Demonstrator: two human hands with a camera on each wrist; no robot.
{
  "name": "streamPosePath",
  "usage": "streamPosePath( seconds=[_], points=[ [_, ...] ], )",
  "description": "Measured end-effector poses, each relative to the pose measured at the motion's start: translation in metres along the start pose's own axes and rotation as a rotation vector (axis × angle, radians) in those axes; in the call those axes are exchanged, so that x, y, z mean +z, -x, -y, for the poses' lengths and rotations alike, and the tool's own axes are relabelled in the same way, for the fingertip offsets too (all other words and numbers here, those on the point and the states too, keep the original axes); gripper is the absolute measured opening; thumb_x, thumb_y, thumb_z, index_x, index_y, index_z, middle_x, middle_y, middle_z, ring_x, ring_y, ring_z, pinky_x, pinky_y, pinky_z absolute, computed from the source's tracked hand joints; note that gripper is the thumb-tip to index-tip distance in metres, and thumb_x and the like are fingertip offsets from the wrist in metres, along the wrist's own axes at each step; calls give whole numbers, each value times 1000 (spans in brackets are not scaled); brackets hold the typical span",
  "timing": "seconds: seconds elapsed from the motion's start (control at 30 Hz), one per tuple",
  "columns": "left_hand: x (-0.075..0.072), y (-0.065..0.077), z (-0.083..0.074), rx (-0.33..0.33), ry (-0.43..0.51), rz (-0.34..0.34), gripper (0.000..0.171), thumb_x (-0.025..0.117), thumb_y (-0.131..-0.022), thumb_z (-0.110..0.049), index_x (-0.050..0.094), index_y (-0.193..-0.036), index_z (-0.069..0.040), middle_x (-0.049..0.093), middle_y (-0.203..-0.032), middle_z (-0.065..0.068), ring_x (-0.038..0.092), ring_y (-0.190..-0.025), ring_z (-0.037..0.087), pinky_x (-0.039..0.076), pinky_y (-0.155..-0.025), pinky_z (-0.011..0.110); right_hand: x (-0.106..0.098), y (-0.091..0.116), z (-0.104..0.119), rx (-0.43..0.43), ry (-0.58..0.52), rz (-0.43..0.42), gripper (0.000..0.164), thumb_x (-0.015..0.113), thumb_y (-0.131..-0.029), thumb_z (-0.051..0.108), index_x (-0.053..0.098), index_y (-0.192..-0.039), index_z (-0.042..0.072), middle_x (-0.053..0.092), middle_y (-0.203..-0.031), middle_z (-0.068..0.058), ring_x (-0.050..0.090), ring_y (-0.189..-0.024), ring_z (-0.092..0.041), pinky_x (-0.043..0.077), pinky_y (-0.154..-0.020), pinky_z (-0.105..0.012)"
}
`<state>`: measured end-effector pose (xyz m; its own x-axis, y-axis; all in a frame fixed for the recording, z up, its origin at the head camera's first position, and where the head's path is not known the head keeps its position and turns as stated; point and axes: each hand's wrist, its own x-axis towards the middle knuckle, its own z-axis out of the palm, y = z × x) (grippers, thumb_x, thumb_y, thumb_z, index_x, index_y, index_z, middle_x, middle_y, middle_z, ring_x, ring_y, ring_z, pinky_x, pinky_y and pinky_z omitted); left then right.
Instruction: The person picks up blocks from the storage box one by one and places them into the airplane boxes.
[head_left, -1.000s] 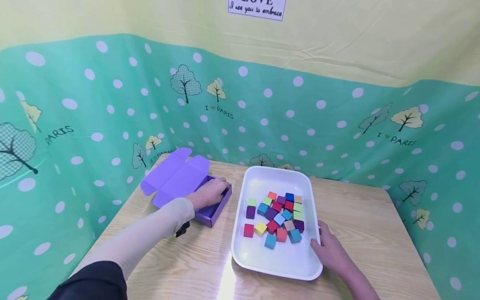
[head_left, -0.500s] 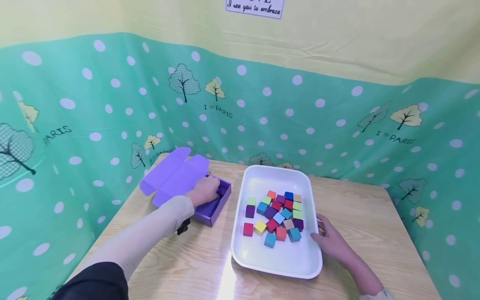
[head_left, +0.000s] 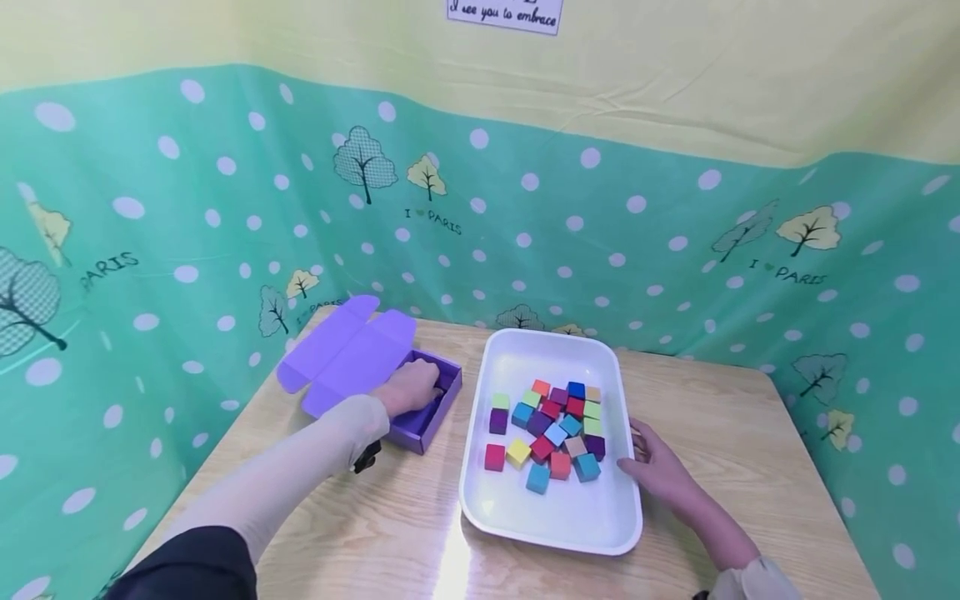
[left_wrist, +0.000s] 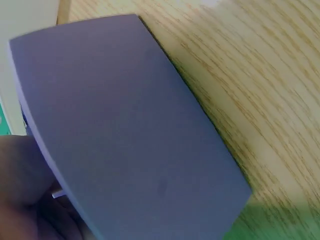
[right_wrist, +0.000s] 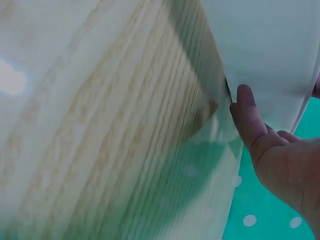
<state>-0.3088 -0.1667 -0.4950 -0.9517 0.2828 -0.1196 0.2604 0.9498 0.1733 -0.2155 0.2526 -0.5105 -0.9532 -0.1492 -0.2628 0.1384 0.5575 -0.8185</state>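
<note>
In the head view my left hand (head_left: 411, 387) reaches into the open purple cardboard box (head_left: 435, 428), its fingers down between the walls. The left wrist view shows part of that hand (left_wrist: 25, 175) behind a box wall (left_wrist: 130, 120); I cannot tell whether the fingers hold anything. My right hand (head_left: 657, 468) is at the right rim of the white tray (head_left: 555, 525), thumb over the rim. From the right wrist, the fingers (right_wrist: 250, 117) lie along the tray's outer wall. Inside the tray are several coloured cubes, among them a yellow cube (head_left: 518, 453) and a red cube (head_left: 494, 457).
The box's purple lid (head_left: 352, 354) lies folded back to the left, its flaps spread. Box and tray stand side by side on a wooden table (head_left: 360, 517). A green dotted curtain (head_left: 525, 200) closes off the back and sides.
My left hand has shifted from the box's far right corner a little left and lower inside it. The right hand keeps its place at the tray rim. The cubes stay put.
</note>
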Motion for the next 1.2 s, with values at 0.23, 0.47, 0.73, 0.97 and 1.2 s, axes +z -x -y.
streamPosePath(
  seconds=[0.23, 0.47, 0.73, 0.97, 1.2],
  points=[
    [2, 2, -5, 63, 21, -60, 30, 71, -88, -19, 57, -62, -12, 56, -61, 3, 55, -58, 19, 51, -62, 39, -4, -4, -3, -6, -3, 20, 80, 66, -87, 14, 20, -152, 5, 34, -147, -29, 36, -132, -47, 44, -96, -50],
    [7, 0, -4, 71, 43, -85, 31, 71, -89, -21, 58, -62, -12, 53, -58, 0, 53, -55, 18, 49, -58, 38, -2, 0, -1, 14, 33, 12, 75, 63, -88, 13, 22, -151, 3, 33, -147, -29, 34, -133, -49, 40, -99, -54],
    [6, 0, -5, 87, 3, -75, 30, 72, -88, -24, 59, -63, -14, 56, -59, -1, 54, -56, 16, 50, -61, 38, 2, 4, 4, 13, 36, 1, 71, 58, -90, 9, 22, -150, 0, 34, -145, -32, 35, -130, -50, 43, -96, -53],
    [7, 1, -4, 48, -1, -39, 22, 75, -84, -19, 61, -68, -13, 60, -66, 2, 56, -59, 17, 50, -61, 37, 5, 4, 5, 21, 59, -5, 69, 57, -89, 9, 24, -149, 1, 33, -146, -31, 32, -132, -51, 37, -100, -58],
    [7, 1, -1, 7, 3, 24, 21, 74, -79, -11, 59, -67, -14, 59, -68, 2, 54, -61, 19, 49, -59, 37, 5, 4, 5, 35, 60, 5, 71, 57, -90, 12, 21, -151, 1, 31, -147, -31, 30, -133, -51, 36, -100, -58]
  ],
)
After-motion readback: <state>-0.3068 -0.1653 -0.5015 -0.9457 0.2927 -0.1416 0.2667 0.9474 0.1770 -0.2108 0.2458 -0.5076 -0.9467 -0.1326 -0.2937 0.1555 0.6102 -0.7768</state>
